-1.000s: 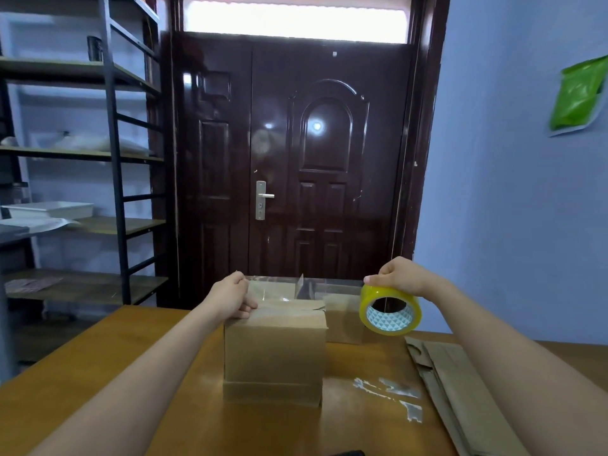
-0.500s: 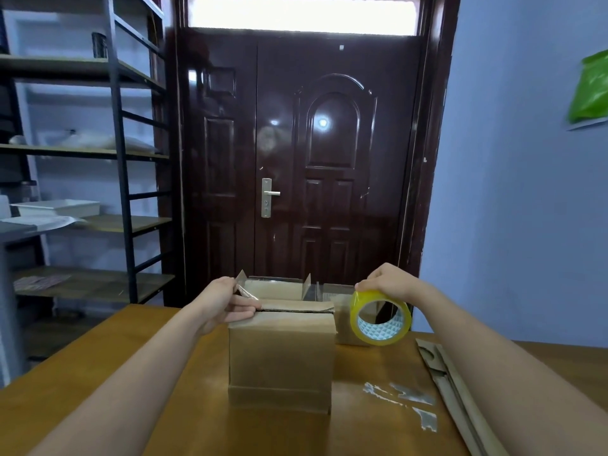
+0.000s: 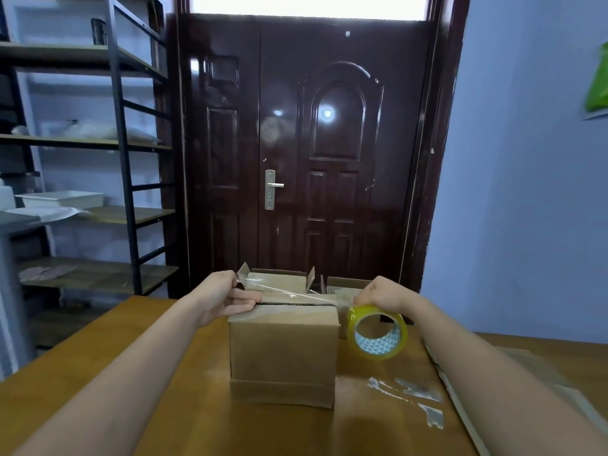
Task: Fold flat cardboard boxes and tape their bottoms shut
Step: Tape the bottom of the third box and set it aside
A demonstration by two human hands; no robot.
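At the left top edge of the cardboard box [image 3: 283,350], standing mid-surface [image 3: 98,373], the tape strip [image 3: 279,290] end is pinched by the left hand [image 3: 227,299]. Right of the box, the yellow tape roll [image 3: 378,332] is gripped by the right hand [image 3: 383,292].

Matt brown cardboard on box [image 3: 283,352], centre of frame; seam edge on top slightly ragged. Clear glossy plastic tape strip [image 3: 279,290] stretched above box top. Tape roll [image 3: 378,333], right of centre: translucent yellow, shiny, white patterned core inside. Bench [image 3: 82,383]: varnished wood, smooth, mild sheen. Crinkled clear tape scraps [image 3: 408,394] stuck on it, lower right. Flat cardboard [image 3: 513,406] at right edge, matt. Door [image 3: 306,153]: dark brown, high gloss, metal handle. Shelving [image 3: 125,166], left: black metal frame, matt wood boards.
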